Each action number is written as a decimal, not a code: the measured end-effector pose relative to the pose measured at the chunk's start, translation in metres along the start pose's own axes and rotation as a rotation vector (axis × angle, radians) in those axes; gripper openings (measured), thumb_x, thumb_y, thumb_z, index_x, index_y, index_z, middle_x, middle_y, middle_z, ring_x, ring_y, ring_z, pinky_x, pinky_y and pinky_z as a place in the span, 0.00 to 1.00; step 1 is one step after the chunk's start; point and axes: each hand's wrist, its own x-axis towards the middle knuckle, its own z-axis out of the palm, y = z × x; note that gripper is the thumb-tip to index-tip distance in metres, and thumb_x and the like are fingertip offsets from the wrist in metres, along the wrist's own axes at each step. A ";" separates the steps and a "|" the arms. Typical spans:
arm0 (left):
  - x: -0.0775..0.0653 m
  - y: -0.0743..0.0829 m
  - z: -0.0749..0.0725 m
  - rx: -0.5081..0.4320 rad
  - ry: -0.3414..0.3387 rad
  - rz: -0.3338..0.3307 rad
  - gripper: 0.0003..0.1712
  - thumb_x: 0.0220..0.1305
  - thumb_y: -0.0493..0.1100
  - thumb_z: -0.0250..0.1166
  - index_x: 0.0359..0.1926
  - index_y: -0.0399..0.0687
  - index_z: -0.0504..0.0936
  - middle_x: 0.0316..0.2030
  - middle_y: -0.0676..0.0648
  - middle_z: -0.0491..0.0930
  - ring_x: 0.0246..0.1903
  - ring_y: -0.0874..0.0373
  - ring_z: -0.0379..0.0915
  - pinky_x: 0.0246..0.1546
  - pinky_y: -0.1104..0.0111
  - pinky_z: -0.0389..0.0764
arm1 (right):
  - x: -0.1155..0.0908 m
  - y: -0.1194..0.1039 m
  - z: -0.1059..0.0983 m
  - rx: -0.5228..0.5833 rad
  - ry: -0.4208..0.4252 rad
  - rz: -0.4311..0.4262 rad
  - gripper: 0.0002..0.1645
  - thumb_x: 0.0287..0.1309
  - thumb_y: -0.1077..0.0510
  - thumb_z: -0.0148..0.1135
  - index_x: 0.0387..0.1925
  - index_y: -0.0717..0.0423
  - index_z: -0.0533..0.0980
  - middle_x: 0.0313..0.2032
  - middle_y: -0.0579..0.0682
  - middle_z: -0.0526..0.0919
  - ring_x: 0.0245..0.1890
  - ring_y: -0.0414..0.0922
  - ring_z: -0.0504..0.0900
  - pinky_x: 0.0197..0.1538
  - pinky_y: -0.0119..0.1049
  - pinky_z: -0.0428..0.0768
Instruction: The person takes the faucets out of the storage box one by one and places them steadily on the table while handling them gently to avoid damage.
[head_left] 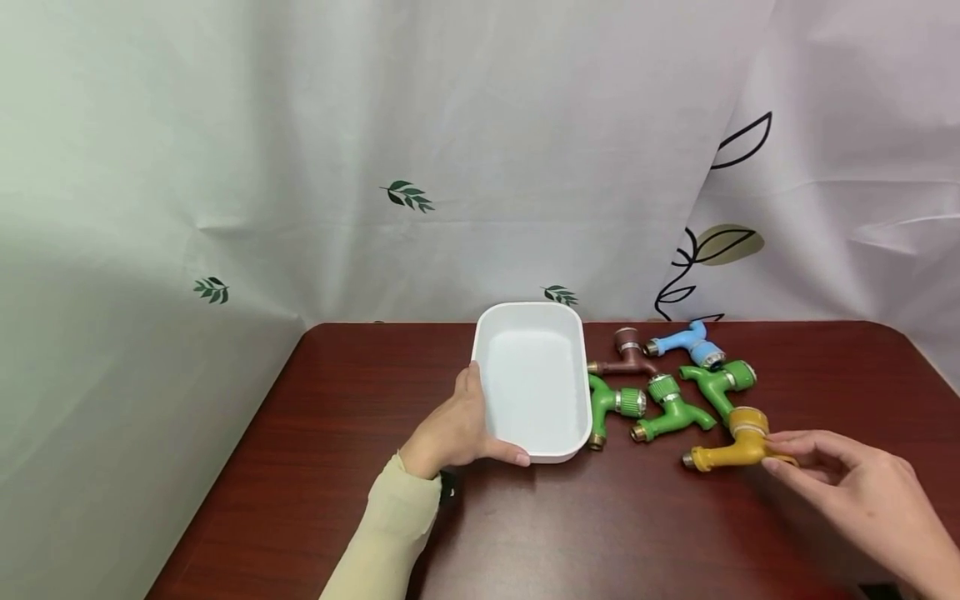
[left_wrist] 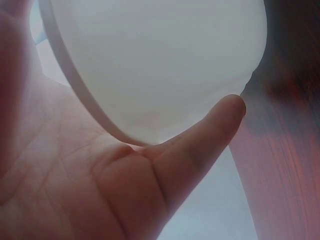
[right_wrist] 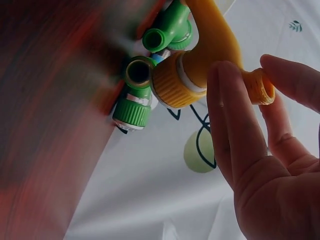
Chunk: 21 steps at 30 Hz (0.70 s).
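A white plastic tray [head_left: 534,379] is at the middle of the table, and my left hand [head_left: 457,429] grips its near left corner. The fingers lie along its left side and the thumb [left_wrist: 200,132] along its near wall. My right hand [head_left: 855,479] pinches a yellow tap [head_left: 731,450] by its spout end. In the right wrist view, the yellow tap [right_wrist: 215,42] shows its ribbed knob and open spout. Close by lie a green tap [head_left: 671,410], a second green tap [head_left: 611,404] against the tray's right side, and a third [head_left: 720,387] partly behind the yellow one.
Behind the green taps are a brown tap [head_left: 628,354] and a light blue tap [head_left: 690,343] near the table's back edge. The dark red wooden table [head_left: 360,433] meets a pale leaf-printed cloth [head_left: 465,167] at its back and left side.
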 end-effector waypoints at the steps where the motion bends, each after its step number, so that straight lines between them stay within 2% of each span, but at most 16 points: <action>1: 0.000 0.000 0.000 -0.001 -0.001 0.000 0.84 0.29 0.65 0.86 0.74 0.31 0.44 0.62 0.35 0.61 0.44 0.47 0.76 0.51 0.59 0.78 | -0.001 0.001 0.000 -0.004 -0.009 0.006 0.13 0.45 0.60 0.81 0.35 0.50 0.85 0.34 0.29 0.84 0.26 0.19 0.79 0.29 0.16 0.72; 10: 0.000 0.001 0.000 0.007 0.006 0.012 0.83 0.28 0.64 0.86 0.74 0.31 0.44 0.61 0.35 0.62 0.43 0.48 0.76 0.50 0.60 0.78 | -0.003 0.002 0.000 0.001 -0.040 -0.004 0.15 0.45 0.60 0.81 0.36 0.47 0.85 0.33 0.22 0.81 0.26 0.20 0.79 0.29 0.16 0.73; 17: 0.000 0.001 0.000 0.012 0.006 0.009 0.83 0.28 0.64 0.86 0.74 0.31 0.44 0.61 0.35 0.62 0.42 0.48 0.76 0.49 0.60 0.79 | -0.004 0.000 0.001 0.013 -0.057 -0.040 0.15 0.44 0.61 0.81 0.35 0.45 0.85 0.34 0.25 0.83 0.27 0.21 0.80 0.29 0.16 0.73; 21: 0.000 0.001 0.000 0.010 0.005 0.009 0.83 0.28 0.64 0.86 0.74 0.30 0.45 0.61 0.35 0.62 0.41 0.48 0.76 0.49 0.60 0.79 | -0.005 -0.001 0.004 -0.008 -0.074 -0.028 0.15 0.45 0.60 0.81 0.34 0.42 0.85 0.34 0.28 0.84 0.27 0.23 0.80 0.29 0.17 0.73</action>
